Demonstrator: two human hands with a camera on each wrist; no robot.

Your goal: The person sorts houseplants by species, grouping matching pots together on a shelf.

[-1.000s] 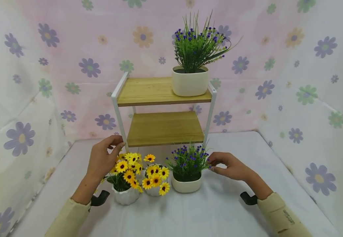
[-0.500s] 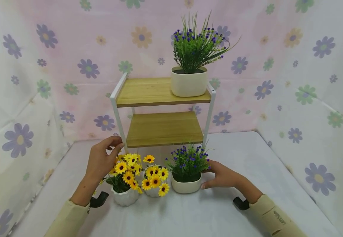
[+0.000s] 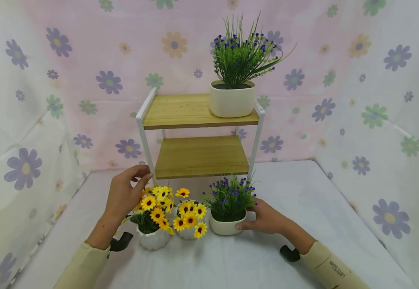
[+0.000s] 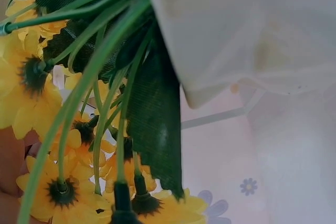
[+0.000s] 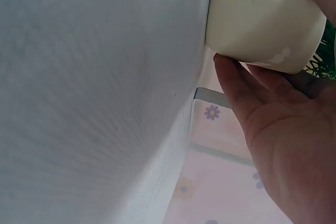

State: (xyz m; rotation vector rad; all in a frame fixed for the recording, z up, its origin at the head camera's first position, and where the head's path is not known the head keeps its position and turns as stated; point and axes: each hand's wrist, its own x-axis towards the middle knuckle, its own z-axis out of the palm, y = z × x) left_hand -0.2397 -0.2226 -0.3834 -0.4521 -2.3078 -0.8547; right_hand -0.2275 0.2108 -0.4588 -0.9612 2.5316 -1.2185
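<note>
In the head view my right hand [image 3: 265, 216] grips the right end of a low cream pot [image 3: 227, 227] of small purple flowers, thumb at its front. The right wrist view shows the thumb on one side of this pot [image 5: 262, 17] and fingers along the other; it stands on the white cloth. My left hand [image 3: 124, 192] hangs loosely bent above a white fluted pot [image 3: 154, 240] of yellow flowers, fingertips right beside the rack's left post. Yellow blooms [image 4: 63, 190] and green stems fill the left wrist view, mostly hiding that hand.
Behind the pots stands a two-tier rack with wooden shelves [image 3: 202, 156] and white posts. A taller cream pot [image 3: 232, 101] with grass and purple flowers sits on its top shelf, at right. A smaller yellow-flowered pot [image 3: 186, 233] stands between the two front pots.
My right hand has come down and left from beside the purple flowers and taken hold of their pot. The left hand has stayed in place.
</note>
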